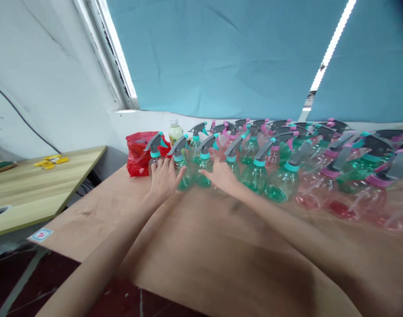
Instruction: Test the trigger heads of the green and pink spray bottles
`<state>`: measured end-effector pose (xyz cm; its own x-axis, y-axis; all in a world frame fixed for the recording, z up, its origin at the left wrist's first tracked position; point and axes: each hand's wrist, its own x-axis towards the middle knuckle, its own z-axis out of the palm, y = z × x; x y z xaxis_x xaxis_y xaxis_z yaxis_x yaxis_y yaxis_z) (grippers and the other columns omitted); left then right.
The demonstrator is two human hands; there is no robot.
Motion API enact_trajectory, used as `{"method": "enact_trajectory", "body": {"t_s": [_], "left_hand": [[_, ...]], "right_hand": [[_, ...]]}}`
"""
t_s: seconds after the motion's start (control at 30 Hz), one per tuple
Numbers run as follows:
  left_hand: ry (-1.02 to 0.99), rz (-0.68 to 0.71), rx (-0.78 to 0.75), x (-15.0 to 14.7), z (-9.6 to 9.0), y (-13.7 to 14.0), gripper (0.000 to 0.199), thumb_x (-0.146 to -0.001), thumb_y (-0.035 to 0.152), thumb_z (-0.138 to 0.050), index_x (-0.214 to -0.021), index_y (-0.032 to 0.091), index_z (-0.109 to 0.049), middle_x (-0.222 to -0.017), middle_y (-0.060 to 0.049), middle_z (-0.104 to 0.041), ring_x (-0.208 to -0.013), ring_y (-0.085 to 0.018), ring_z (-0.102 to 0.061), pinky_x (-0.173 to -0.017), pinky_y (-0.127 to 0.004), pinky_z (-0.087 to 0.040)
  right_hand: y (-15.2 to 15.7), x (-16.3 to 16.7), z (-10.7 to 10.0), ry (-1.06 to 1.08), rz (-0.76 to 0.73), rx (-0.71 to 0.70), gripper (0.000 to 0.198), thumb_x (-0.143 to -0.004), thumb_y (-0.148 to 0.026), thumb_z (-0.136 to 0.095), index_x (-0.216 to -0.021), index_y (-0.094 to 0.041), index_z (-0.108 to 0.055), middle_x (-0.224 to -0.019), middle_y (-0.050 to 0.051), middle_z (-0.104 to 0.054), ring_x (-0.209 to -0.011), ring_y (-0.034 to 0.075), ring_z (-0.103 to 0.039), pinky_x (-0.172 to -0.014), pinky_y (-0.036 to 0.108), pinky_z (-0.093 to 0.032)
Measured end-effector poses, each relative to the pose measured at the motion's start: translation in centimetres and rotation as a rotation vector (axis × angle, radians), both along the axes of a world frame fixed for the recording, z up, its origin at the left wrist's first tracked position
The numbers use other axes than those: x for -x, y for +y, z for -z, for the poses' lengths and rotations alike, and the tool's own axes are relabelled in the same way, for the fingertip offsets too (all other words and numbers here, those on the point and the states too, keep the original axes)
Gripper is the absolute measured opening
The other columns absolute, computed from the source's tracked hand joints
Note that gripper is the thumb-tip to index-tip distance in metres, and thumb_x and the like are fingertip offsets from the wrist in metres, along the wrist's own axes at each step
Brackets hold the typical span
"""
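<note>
My left hand (163, 179) is at the left end of a row of spray bottles. Its fingers are stretched over the front of the leftmost spray bottle (154, 154), and its thumb sticks out beside a green spray bottle (185, 178). My right hand (224, 176) reaches in among the bottles, its thumb spread out in front of another green spray bottle (204, 178). Behind its wrist stands a further green spray bottle (233, 167), partly covered. These bottles have grey trigger heads and turquoise collars. Some fingertips of the right hand are hidden.
Pink spray bottles (345, 207) and more green ones crowd the right of the wooden table (188, 246). At the back left are a red plastic bag (137, 154) and a white-capped bottle (175, 131). A lower table (33, 189) with yellow packets (51, 161) stands left.
</note>
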<state>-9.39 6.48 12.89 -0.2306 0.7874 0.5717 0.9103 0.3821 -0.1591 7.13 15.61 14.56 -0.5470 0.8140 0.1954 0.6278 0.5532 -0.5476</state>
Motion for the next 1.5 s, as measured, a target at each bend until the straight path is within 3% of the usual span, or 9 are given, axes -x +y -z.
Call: {"method": "enact_trajectory", "body": {"t_s": [0.27,0.6,0.73,1.0,1.23,1.5], "left_hand": [[0.012,-0.038,0.005,0.5,0.2,0.7,0.063,-0.095,0.052,-0.026,-0.129,0.004,-0.047,-0.116,-0.021,-0.061,-0.106,-0.037,-0.051,-0.086,-0.047,-0.035],[-0.040,-0.045,-0.076,0.4,1.1,0.7,0.073,-0.094,0.056,-0.018,-0.140,0.002,-0.036,-0.113,-0.022,-0.062,-0.106,-0.036,-0.051,-0.091,-0.048,-0.034],[-0.046,-0.063,-0.130,-0.3,1.0,-0.1,0.074,-0.095,0.055,-0.018,-0.141,0.001,-0.035,-0.119,-0.022,-0.059,-0.108,-0.036,-0.049,-0.093,-0.047,-0.034],[-0.178,-0.005,-0.175,-1.7,1.3,-3.0,0.065,-0.095,0.053,-0.024,-0.139,0.008,-0.040,-0.115,-0.019,-0.060,-0.108,-0.034,-0.052,-0.090,-0.048,-0.040],[-0.540,0.283,-0.150,-3.8,1.5,-4.5,0.065,-0.088,0.056,-0.044,-0.138,0.014,-0.038,-0.118,-0.013,-0.055,-0.114,-0.028,-0.050,-0.100,-0.045,-0.040],[-0.946,0.581,-0.070,-8.0,0.8,-5.4,0.058,-0.079,0.047,-0.063,-0.129,0.024,-0.045,-0.118,-0.009,-0.055,-0.110,-0.025,-0.054,-0.097,-0.043,-0.043]], "right_hand": [[0.7,1.3,1.0,-0.002,-0.001,-0.046,0.069,-0.084,-0.035,-0.065,-0.135,-0.001,-0.033,-0.125,0.029,-0.055,-0.113,0.034,-0.059,-0.086,0.039,-0.047],[0.4,1.0,0.9,-0.066,-0.039,-0.061,0.066,-0.084,-0.033,-0.066,-0.133,0.000,-0.036,-0.120,0.030,-0.057,-0.103,0.033,-0.064,-0.080,0.037,-0.050],[0.2,0.8,0.6,-0.105,-0.063,-0.071,0.066,-0.085,-0.037,-0.065,-0.133,-0.003,-0.037,-0.117,0.028,-0.059,-0.094,0.031,-0.068,-0.075,0.035,-0.051],[-1.1,0.1,0.6,-0.189,-0.055,-0.123,0.068,-0.084,-0.043,-0.063,-0.134,-0.007,-0.035,-0.123,0.029,-0.056,-0.105,0.037,-0.063,-0.081,0.042,-0.048],[-4.1,-2.0,0.2,-0.222,-0.115,-0.150,0.063,-0.085,-0.041,-0.061,-0.134,-0.010,-0.035,-0.120,0.022,-0.060,-0.101,0.034,-0.064,-0.079,0.042,-0.049],[-9.2,-6.3,1.6,-0.183,-0.184,-0.214,0.063,-0.083,-0.041,-0.062,-0.134,-0.013,-0.038,-0.114,0.017,-0.060,-0.091,0.032,-0.067,-0.067,0.041,-0.052]]}}
